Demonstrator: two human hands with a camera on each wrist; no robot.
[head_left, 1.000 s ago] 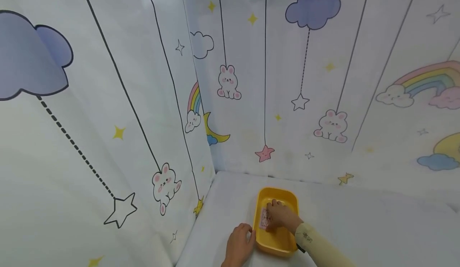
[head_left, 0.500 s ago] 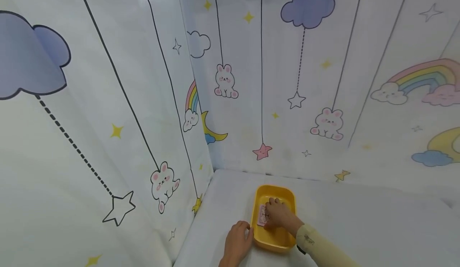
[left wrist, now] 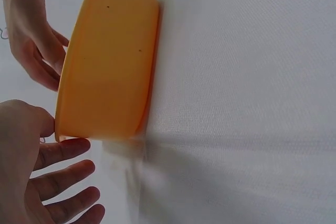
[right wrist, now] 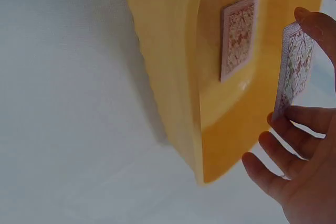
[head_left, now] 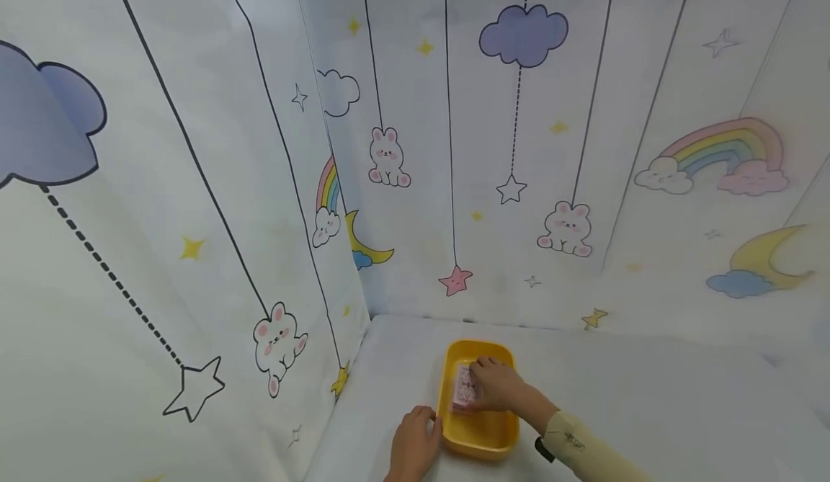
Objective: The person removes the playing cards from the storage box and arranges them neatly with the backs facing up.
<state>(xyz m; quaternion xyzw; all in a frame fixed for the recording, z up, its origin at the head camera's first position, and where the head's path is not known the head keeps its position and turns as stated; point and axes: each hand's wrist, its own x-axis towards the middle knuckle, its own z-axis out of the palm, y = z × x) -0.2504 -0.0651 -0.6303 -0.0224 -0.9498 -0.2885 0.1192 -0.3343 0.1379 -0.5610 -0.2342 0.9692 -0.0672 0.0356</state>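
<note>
A yellow plastic tray (head_left: 447, 435) stands on the white table. My left hand (head_left: 413, 439) is at its near left corner; in the left wrist view the thumb lies on the rim and the index finger just under it, other fingers spread. Over the tray, my right hand (head_left: 499, 388) holds a stack of playing cards (right wrist: 296, 69) by its ends, thumb at one end and fingers at the other, patterned back showing. Below it, a second stack of playing cards (right wrist: 239, 38) lies on the tray floor, red-brown patterned back up.
White cloth or paper covers the table (head_left: 616, 395). Walls with printed rabbits, clouds and stars close off the back (head_left: 506, 251) and the left side (head_left: 214, 266). A dark band (head_left: 545, 449) is on the right wrist at the sleeve.
My right hand has risen a little with a stack of playing cards. My left hand stays at the tray's corner. The head view has shifted slightly.
</note>
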